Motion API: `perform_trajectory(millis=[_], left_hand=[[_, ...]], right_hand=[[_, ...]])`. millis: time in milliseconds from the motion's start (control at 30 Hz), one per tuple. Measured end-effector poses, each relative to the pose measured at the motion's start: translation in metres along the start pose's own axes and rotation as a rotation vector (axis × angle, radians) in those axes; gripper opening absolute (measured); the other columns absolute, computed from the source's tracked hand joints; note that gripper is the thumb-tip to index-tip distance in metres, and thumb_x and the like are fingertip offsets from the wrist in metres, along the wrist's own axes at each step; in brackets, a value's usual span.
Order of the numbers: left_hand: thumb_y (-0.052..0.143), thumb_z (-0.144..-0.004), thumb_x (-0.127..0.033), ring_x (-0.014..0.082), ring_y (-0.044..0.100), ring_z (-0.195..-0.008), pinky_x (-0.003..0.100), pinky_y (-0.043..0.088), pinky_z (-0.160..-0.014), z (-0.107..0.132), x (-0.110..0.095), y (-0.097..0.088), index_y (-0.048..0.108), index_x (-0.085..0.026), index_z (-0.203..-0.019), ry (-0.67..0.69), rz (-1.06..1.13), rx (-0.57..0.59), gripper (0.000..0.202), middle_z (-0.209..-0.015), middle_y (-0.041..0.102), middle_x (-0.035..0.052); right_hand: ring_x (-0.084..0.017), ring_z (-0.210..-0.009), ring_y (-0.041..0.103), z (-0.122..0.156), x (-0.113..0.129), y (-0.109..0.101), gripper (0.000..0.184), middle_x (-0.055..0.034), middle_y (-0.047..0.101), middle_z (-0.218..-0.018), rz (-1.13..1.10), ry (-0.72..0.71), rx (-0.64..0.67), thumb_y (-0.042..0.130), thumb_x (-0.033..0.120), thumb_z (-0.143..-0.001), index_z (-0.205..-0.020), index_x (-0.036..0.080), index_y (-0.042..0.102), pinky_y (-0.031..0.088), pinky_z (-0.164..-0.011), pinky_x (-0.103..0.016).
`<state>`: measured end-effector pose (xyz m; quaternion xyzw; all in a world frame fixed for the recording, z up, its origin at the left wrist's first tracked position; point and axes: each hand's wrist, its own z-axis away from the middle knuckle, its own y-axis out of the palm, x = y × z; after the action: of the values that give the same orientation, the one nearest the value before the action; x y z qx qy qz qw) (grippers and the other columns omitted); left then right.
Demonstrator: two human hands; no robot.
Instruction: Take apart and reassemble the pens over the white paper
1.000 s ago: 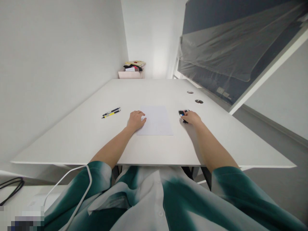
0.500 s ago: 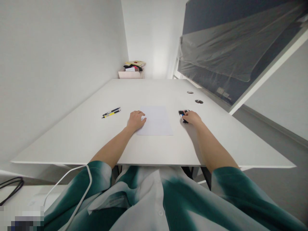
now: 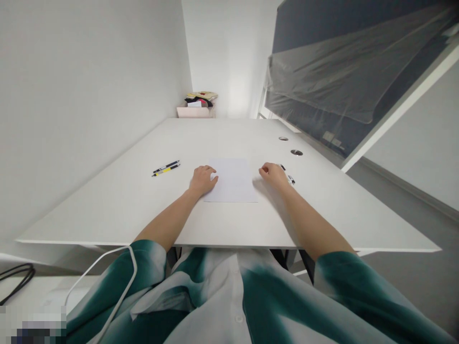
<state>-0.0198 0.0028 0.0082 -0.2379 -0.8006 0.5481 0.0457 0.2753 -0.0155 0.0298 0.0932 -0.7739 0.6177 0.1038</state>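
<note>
A blank white sheet of paper (image 3: 234,181) lies on the white table in front of me. My left hand (image 3: 204,179) rests over its left edge, fingers spread and thumb apart, holding nothing. Just right of the sheet, my right hand (image 3: 274,176) hovers or rests with curled fingers. Whatever it may hold is hidden. Dark-and-white pens or markers (image 3: 291,180) show partly from behind this hand, their other parts covered by it. To the left of my left hand lie two pens side by side, a black one (image 3: 166,166) and a yellow one (image 3: 167,170).
The white table (image 3: 222,222) reaches away toward a pale box (image 3: 193,112) heaped with items. Two round metal inserts (image 3: 296,153) sit near its right edge. A dark panel under plastic film (image 3: 322,86) stands at right. A white cable (image 3: 131,267) crosses my left sleeve.
My right hand has shifted left, toward the paper, and its fingers are curled. The bunched markers once at its fingertips now show partly to its right. My left hand stays put.
</note>
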Motion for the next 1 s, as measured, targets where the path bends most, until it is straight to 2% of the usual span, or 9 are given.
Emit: perform_trajectory(millis=[67,167,267,367,1000], left_hand=[[0.053,-0.089,-0.036,0.0276,0.056,-0.113,0.044,0.041,-0.102,0.000,0.001,0.001,0.068,-0.020,-0.109,-0.006,0.006,0.023,0.030,-0.118,0.066,0.0101],[0.051,-0.090,-0.038,0.0258,0.055,-0.120,0.040,0.041,-0.106,0.000,0.003,0.004,0.066,-0.019,-0.115,-0.008,0.017,0.075,0.035,-0.127,0.063,0.0107],[0.052,-0.090,-0.039,0.0260,0.051,-0.127,0.040,0.038,-0.110,0.000,0.007,0.009,0.064,-0.018,-0.119,0.000,0.009,0.170,0.038,-0.135,0.059,0.0120],[0.050,-0.090,-0.041,0.0265,0.053,-0.127,0.041,0.039,-0.109,0.000,0.009,0.013,0.064,-0.021,-0.120,0.011,-0.013,0.224,0.039,-0.137,0.058,0.0110],[0.051,-0.089,-0.041,0.0282,0.055,-0.122,0.042,0.043,-0.104,-0.001,0.010,0.013,0.063,-0.021,-0.119,-0.011,-0.005,0.221,0.039,-0.134,0.059,0.0110]], right_hand=[[-0.022,-0.102,0.060,0.004,0.015,0.011,0.033,-0.0110,0.068,-0.111,-0.036,-0.164,-0.005,0.044,0.032,-0.092,-0.109,0.016,0.067,0.042,-0.091,-0.029],[-0.028,-0.118,0.052,0.011,0.031,0.030,0.043,-0.0146,0.059,-0.131,-0.017,-0.275,0.014,0.045,0.039,-0.093,-0.126,0.016,0.060,0.039,-0.099,-0.037],[-0.032,-0.124,0.047,0.015,0.038,0.041,0.045,-0.0152,0.053,-0.138,0.062,-0.261,0.072,0.044,0.040,-0.094,-0.131,0.019,0.057,0.038,-0.101,-0.044],[-0.032,-0.122,0.049,0.015,0.039,0.044,0.043,-0.0142,0.054,-0.137,0.087,-0.248,0.121,0.041,0.040,-0.095,-0.128,0.021,0.060,0.039,-0.100,-0.044],[-0.030,-0.124,0.049,0.010,0.031,0.043,0.043,-0.0138,0.054,-0.137,0.020,-0.250,0.138,0.046,0.040,-0.094,-0.128,0.020,0.061,0.038,-0.102,-0.043]])
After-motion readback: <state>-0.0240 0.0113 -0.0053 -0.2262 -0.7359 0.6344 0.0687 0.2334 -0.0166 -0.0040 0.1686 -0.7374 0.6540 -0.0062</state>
